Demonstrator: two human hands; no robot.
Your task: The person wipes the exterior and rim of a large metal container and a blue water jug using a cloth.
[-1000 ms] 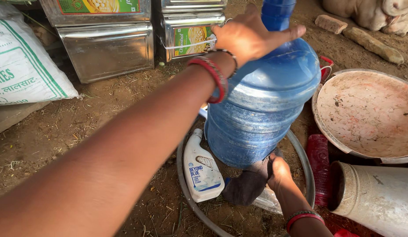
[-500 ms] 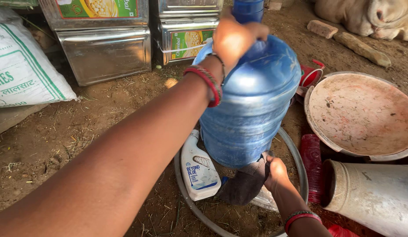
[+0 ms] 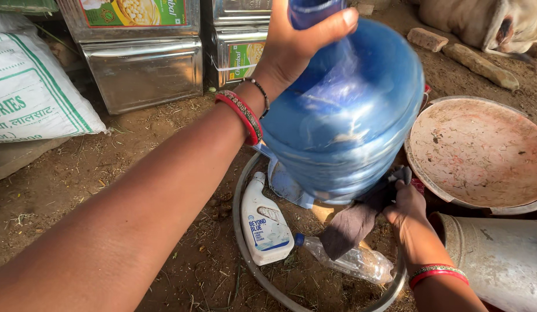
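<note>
Item, nearest: white cleaner bottle (image 3: pixel 266 222) lying on the dirt floor inside a grey hoop (image 3: pixel 245 254); a clear plastic bottle (image 3: pixel 349 258) lies beside it, also within the hoop.

Item: right hand (image 3: pixel 408 205), fingers closed, pressing a dark cloth (image 3: pixel 356 219) up against the underside of the large blue water jug (image 3: pixel 355 121).

Item: the jug itself, tilted and lifted off the floor above the hoop, blurred with motion.

Item: left hand (image 3: pixel 294 43), fingers curled around the jug's neck (image 3: pixel 312 10), thumb laid across it.

Item, right: pale round basin (image 3: pixel 482 153) and a metal canister (image 3: pixel 500 260) on its side.

Item, farthest: metal tins (image 3: pixel 141 69) and a white sack (image 3: pixel 31 92) at the floor's far left.

Risk, as judged: the jug hangs from a one-handed neck grip; a slip would drop it onto the bottles below. The cloth, held only by pressure, could slide off.
</note>
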